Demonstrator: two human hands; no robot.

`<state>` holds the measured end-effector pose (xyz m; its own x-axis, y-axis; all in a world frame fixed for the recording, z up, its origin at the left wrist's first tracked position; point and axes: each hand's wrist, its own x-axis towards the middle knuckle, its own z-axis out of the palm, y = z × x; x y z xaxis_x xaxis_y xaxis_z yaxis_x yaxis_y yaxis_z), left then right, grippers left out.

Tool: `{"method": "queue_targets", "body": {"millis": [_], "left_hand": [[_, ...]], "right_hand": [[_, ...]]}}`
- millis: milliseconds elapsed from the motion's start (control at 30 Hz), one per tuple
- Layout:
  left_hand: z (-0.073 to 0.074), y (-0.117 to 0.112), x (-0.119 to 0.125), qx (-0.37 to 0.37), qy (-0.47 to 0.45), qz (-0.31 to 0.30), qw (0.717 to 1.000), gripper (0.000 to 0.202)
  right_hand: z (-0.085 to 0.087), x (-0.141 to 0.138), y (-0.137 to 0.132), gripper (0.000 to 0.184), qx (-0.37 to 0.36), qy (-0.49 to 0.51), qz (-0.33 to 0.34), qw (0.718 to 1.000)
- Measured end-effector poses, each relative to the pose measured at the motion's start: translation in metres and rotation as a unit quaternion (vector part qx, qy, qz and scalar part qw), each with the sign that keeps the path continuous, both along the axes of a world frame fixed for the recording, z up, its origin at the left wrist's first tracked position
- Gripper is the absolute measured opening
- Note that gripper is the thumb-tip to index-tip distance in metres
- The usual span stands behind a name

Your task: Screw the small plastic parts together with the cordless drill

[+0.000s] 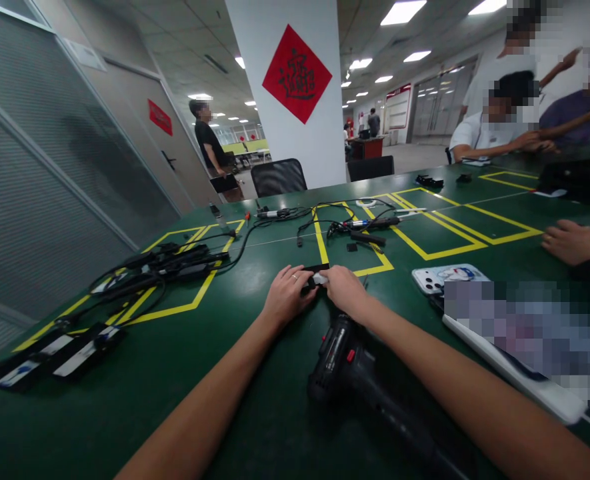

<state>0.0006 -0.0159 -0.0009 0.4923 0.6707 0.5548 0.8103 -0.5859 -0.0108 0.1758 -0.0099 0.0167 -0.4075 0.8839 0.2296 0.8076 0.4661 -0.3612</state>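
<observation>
Both my hands meet at the middle of the green table (125,400). My left hand (287,293) has its fingers curled onto a small black part (316,272) that lies on the table. My right hand (345,288) pinches the same part from the right, with a small white piece showing between the fingers. A black power screwdriver (345,363) lies on the table just under my right forearm, its nose pointing toward my hands.
Black adapters and cables (175,263) lie at the left inside yellow tape boxes (425,230). Flat black parts (59,357) sit at the near left. A phone (447,275) and another person's hand (572,241) are at the right. People sit at the far right corner.
</observation>
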Motion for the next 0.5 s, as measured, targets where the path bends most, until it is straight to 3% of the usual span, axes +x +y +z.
{"method": "queue_targets", "body": {"millis": [233, 400, 500], "left_hand": [[0.005, -0.009, 0.001, -0.023, -0.119, 0.009, 0.993, 0.035], [0.012, -0.016, 0.006, -0.031, -0.157, 0.007, 0.987, 0.036], [0.014, -0.019, 0.009, -0.001, -0.155, 0.015, 0.988, 0.035]], "right_hand": [[0.004, -0.001, -0.005, 0.026, -0.025, 0.062, -0.021, 0.998], [0.021, -0.009, -0.015, 0.031, -0.002, 0.186, -0.032, 0.982], [0.025, -0.020, -0.017, 0.033, -0.035, 0.267, -0.003, 0.963]]}}
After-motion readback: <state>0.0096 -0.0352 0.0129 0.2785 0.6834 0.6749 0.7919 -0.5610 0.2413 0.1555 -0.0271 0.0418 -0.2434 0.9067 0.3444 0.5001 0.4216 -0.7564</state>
